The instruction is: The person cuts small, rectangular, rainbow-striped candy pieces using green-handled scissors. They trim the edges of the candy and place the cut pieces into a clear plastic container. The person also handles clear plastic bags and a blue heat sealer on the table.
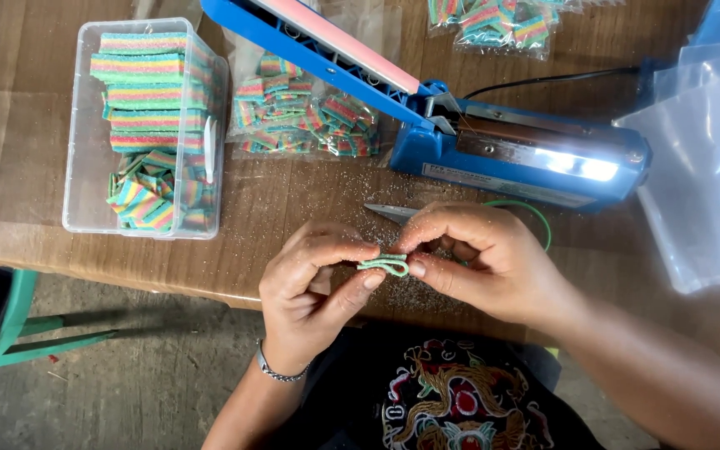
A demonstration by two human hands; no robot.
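Head view: left hand (310,287) and right hand (468,258) both pinch a candy strip (383,265) (green, sugared).

light: bright, even daylight
glare: white patch on the blue heat sealer (518,150)
shadows: soft, under the counter (310,200)
focus: sharp throughout

There is only 1 view, from a camera worn on the person's head. It looks steeply down, almost from straight above, over the near edge of the wooden table (293,208). It is close: the left hand (314,287) and the right hand (477,258) sit in the middle of the picture. The person's lap and some floor (127,383) fill the bottom.
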